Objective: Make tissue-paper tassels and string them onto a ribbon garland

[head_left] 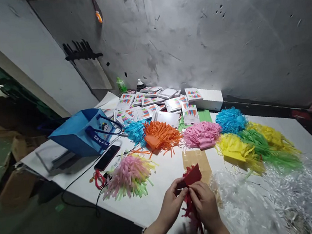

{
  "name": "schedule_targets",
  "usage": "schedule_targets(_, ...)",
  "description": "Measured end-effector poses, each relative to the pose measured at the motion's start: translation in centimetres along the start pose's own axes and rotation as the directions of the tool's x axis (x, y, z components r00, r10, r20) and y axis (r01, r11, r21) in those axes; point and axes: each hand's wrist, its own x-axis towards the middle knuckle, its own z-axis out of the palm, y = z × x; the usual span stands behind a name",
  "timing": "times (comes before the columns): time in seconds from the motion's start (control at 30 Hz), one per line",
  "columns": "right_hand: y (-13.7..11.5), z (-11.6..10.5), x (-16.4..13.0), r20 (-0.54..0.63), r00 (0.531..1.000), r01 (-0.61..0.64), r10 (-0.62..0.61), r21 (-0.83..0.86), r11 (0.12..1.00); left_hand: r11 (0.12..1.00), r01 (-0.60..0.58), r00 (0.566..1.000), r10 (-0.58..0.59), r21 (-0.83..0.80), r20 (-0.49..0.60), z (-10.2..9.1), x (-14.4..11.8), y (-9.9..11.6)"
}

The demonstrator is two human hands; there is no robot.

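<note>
Near the table's front edge, my left hand [171, 201] and my right hand [205, 203] both grip a red tissue-paper tassel [193, 175]. Its flat folded top sticks up above my fingers, and its cut strips hang down between my hands. My fingers are pinched close together and partly cover it. A brown paper sheet [196, 159] lies just beyond. Across the table are piles of tassels: pink [201, 133], orange [160, 135], blue [231, 119], yellow [231, 146] and green [254, 141]. A mixed pastel tassel bunch [130, 172] lies to the left.
A blue gift bag [74, 132] stands at the left beside a phone [107, 157] and a black cable [80, 204]. Several printed white packs [150, 112] are heaped at the back by a white box [211, 98]. Clear plastic bags [245, 204] and silvery strips [310, 185] cover the right.
</note>
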Motion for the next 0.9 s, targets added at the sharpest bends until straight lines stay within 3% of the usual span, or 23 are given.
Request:
schedule_targets(0.13,0.1,0.1,-0.1,0.14,0.949,-0.309,0.282,0.237,0.921,0.984,0.128,0.991,-0.133,-0.125,-0.032,-0.1,-0.4,-1.2)
schedule_targets(0.23,0.2,0.1,0.1,0.219,0.904,-0.419,0.367,0.284,0.862,0.958,0.178,0.982,-0.187,-0.224,-0.02,0.0,-0.4,-1.6)
schedule_targets(0.3,0.4,0.0,-0.1,0.16,0.93,-0.359,0.33,0.215,0.908,0.942,0.199,0.978,-0.209,-0.272,-0.01,0.2,-0.4,-1.7)
schedule_targets(0.4,0.3,-0.1,-0.7,0.052,0.997,-0.058,0.061,-0.047,0.997,0.938,0.187,0.979,-0.201,-0.293,-0.018,0.5,-0.4,-1.8)
schedule_targets(0.47,-0.1,-0.1,-1.1,0.07,0.992,0.122,-0.108,-0.233,0.965,0.946,0.156,0.985,-0.172,-0.283,-0.032,0.6,-0.4,-2.0)
schedule_targets(0.53,-0.5,0.0,-1.3,0.078,0.982,0.188,-0.172,-0.36,0.914,0.95,0.147,0.986,-0.163,-0.275,-0.037,0.7,-0.4,-2.1)
schedule_targets(0.63,-0.8,0.2,-1.2,0.054,0.978,0.207,-0.203,-0.417,0.885,0.943,0.188,0.979,-0.202,-0.274,-0.023,0.8,-0.5,-2.4)
schedule_targets(0.73,-0.8,0.3,-1.1,0.032,0.987,0.16,-0.16,-0.363,0.918,0.94,0.199,0.976,-0.215,-0.278,-0.026,0.8,-0.6,-2.4)
schedule_targets(0.9,-0.6,0.2,-0.8,0.041,0.99,-0.132,0.137,-0.093,0.987,0.958,0.153,0.984,-0.17,-0.241,-0.05,0.7,-0.6,-2.6)
